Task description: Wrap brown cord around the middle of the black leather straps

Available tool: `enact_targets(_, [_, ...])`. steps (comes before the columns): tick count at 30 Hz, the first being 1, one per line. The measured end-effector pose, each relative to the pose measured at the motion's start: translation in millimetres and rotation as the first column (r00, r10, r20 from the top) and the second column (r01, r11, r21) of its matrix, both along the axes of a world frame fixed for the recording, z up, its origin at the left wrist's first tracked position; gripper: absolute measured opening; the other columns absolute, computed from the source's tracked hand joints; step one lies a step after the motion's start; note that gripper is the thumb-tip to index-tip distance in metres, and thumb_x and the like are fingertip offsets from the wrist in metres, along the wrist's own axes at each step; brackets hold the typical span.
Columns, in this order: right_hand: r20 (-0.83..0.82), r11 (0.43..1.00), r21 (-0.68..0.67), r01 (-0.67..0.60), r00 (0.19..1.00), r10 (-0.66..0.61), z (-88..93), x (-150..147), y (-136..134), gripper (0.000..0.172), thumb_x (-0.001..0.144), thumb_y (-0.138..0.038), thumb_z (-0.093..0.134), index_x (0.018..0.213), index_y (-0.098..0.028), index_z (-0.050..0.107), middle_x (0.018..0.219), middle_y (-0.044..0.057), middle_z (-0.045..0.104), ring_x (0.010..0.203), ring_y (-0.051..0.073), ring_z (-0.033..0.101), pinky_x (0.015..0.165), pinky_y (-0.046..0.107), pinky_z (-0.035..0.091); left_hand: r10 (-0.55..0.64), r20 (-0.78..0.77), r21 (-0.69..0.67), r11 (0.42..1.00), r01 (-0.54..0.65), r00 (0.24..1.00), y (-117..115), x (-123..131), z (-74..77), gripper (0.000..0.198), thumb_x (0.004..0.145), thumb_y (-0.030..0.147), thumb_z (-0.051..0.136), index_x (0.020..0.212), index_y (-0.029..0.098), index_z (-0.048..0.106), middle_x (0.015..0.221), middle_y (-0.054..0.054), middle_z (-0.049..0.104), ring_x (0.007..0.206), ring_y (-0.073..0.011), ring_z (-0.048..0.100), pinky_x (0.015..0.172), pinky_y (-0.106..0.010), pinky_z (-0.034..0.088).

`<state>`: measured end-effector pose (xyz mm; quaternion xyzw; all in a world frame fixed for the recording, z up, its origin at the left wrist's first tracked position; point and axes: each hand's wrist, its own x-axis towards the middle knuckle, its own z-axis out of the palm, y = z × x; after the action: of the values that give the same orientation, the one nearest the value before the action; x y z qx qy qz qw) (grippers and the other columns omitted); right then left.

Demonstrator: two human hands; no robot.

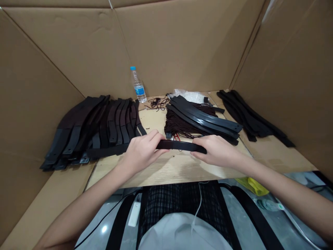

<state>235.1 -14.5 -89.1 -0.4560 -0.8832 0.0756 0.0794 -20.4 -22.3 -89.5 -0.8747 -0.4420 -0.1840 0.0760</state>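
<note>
The left hand [143,150] had its fingers drawn in to about the width of a black strip [179,145], pinching it from above and below, and the right hand [213,148] gripped it likewise close to its right end, so that the strip spanned the gap between them, slightly bowed, over the board [145,175]; its long left end ran out past the left hand towards the left pile [78,139], though whether it touched could not be told. The step in hand looked like holding or flexing this one piece, and the next move seemed to call for firm pinches and that long end clear of the pile. Beyond lay the cord bundle [175,124] with strips [205,119] across it, then loose cord [157,103], a clear bag [191,96] and a standing bottle [138,86] near the cardboard [182,45], with more strips [249,118] at far right
</note>
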Motion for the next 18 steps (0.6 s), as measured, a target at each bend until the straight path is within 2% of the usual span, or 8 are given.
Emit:
enact_targets(1, [-0.008,0.998,0.034,-0.043,0.999,0.044,-2.7,1.6,1.8,0.010,0.087,-0.025,0.061,0.085,-0.018,0.068,0.070,0.002,0.069,0.061,0.016,0.061,0.054,0.025,0.033,0.011,-0.027,0.001,1.000,-0.011,1.000,0.5,1.4,-0.3,0.029,0.093,0.047,0.051,0.092,0.018,0.058,0.088,-0.003,0.068,0.070,-0.0164,0.065,0.053,-0.024,0.037])
enact_targets(3, [-0.020,0.974,0.193,-0.122,0.992,0.128,-10.9,5.4,4.0,0.013,0.090,-0.019,0.055,0.083,-0.016,0.066,0.070,0.004,0.067,0.061,0.015,0.059,0.054,0.025,0.033,0.036,-0.061,-0.043,0.998,-0.039,0.997,3.4,3.8,1.2,0.023,0.092,0.042,0.053,0.087,0.019,0.057,0.081,-0.001,0.069,0.064,-0.0161,0.064,0.050,-0.024,0.034])
enact_targets(6, [0.009,0.866,0.460,-0.196,0.976,0.216,-24.2,10.9,4.7,0.024,0.091,-0.008,0.043,0.085,-0.014,0.066,0.073,0.007,0.067,0.064,0.017,0.060,0.055,0.027,0.037,0.030,-0.023,-0.200,0.979,-0.034,0.999,10.5,5.6,6.6,0.018,0.088,0.038,0.058,0.092,0.020,0.057,0.073,0.002,0.069,0.062,-0.0166,0.064,0.053,-0.024,0.035])
enact_targets(8, [-0.016,0.814,0.554,-0.173,0.976,0.218,-30.2,13.4,5.3,0.030,0.088,-0.002,0.039,0.094,-0.011,0.067,0.078,0.008,0.068,0.069,0.019,0.062,0.059,0.028,0.042,-0.020,0.063,-0.315,0.948,0.039,0.998,15.2,5.3,9.5,0.025,0.087,0.041,0.060,0.102,0.021,0.060,0.083,0.001,0.072,0.070,-0.0176,0.067,0.059,-0.025,0.042])
enact_targets(10, [-0.093,0.806,0.583,-0.100,0.978,0.189,-33.0,14.6,6.8,0.033,0.085,0.000,0.039,0.101,-0.010,0.066,0.084,0.010,0.069,0.076,0.020,0.064,0.065,0.030,0.047,-0.085,0.150,-0.368,0.920,0.135,0.985,19.0,4.3,9.5,0.029,0.090,0.044,0.057,0.107,0.021,0.062,0.096,-0.002,0.074,0.083,-0.0187,0.069,0.070,-0.027,0.048])
enact_targets(12, [-0.175,0.820,0.571,-0.038,0.970,0.167,-33.8,14.9,9.0,0.031,0.084,-0.003,0.043,0.102,-0.009,0.066,0.088,0.011,0.069,0.081,0.021,0.063,0.070,0.031,0.050,-0.142,0.172,-0.332,0.923,0.193,0.975,21.7,3.2,6.2,0.030,0.094,0.044,0.051,0.105,0.019,0.064,0.100,-0.004,0.073,0.090,-0.0194,0.068,0.076,-0.029,0.049])
enact_targets(14, [-0.221,0.843,0.538,-0.022,0.961,0.165,-33.5,15.1,10.9,0.025,0.085,-0.010,0.048,0.103,-0.009,0.066,0.090,0.012,0.067,0.082,0.021,0.063,0.072,0.032,0.051,-0.170,0.124,-0.217,0.957,0.194,0.978,23.1,2.6,1.0,0.033,0.095,0.046,0.050,0.102,0.017,0.065,0.095,-0.006,0.071,0.087,-0.0202,0.067,0.076,-0.030,0.049])
enact_targets(18, [-0.115,0.888,0.456,-0.062,0.985,0.127,-30.8,15.4,11.8,0.015,0.089,-0.019,0.049,0.087,-0.014,0.064,0.083,0.008,0.063,0.074,0.019,0.059,0.060,0.029,0.045,-0.120,-0.057,0.033,0.992,0.122,0.991,21.4,6.1,-6.6,0.038,0.095,0.050,0.048,0.093,0.016,0.064,0.083,-0.005,0.067,0.074,-0.0190,0.065,0.064,-0.028,0.047])
